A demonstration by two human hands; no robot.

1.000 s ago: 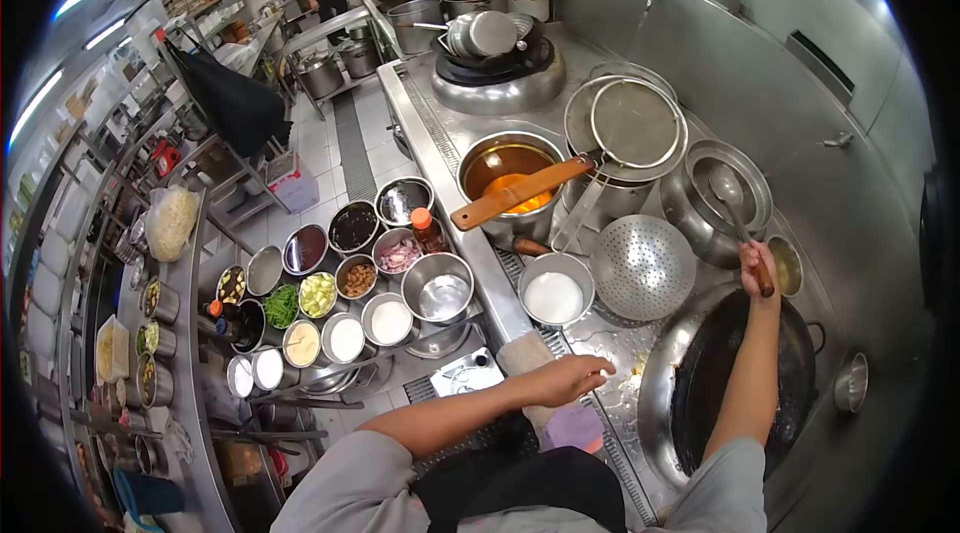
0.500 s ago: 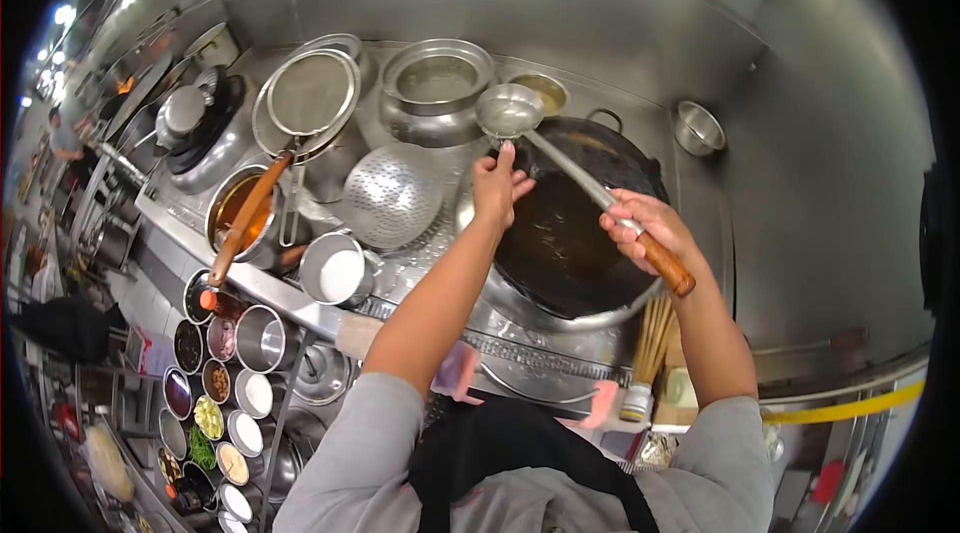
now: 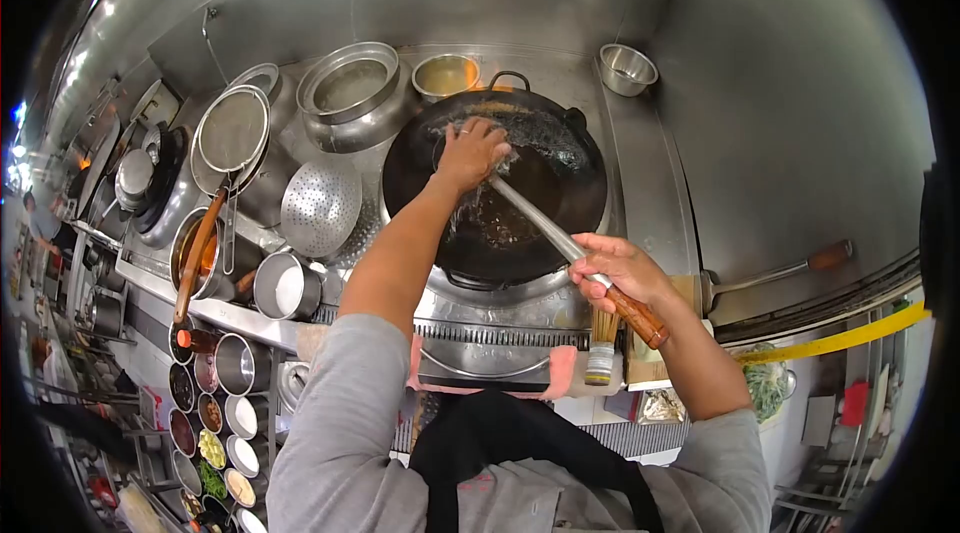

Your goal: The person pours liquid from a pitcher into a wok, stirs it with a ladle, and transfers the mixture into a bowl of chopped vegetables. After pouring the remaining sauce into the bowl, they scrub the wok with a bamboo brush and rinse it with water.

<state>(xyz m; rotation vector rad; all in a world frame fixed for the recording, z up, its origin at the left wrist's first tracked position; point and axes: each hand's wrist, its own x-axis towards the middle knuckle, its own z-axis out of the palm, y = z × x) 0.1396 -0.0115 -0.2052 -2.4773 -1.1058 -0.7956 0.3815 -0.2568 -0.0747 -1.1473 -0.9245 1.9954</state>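
A large black wok (image 3: 570, 223) sits on the stove, with splashing water inside it. My left hand (image 3: 473, 153) reaches over the wok's upper left part, fingers spread, beside the head end of the ladle. My right hand (image 3: 622, 273) is wrapped round the wooden handle of the metal ladle (image 3: 540, 221). The ladle's bowl is hidden by my left hand and the splash. Just below the wok lies a bamboo brush (image 3: 602, 343), near my right hand.
Left of the wok are a perforated skimmer (image 3: 321, 208), a large metal pot (image 3: 350, 85), a strainer (image 3: 233, 129) and a small pot of white contents (image 3: 287, 286). A metal bowl (image 3: 628, 70) stands at the back right. Ingredient containers (image 3: 236, 364) line the lower left.
The view has shifted to the right. The ladle's head has dropped from above the wok's back edge into the wok, and water now splashes there. My left hand has moved over the wok.
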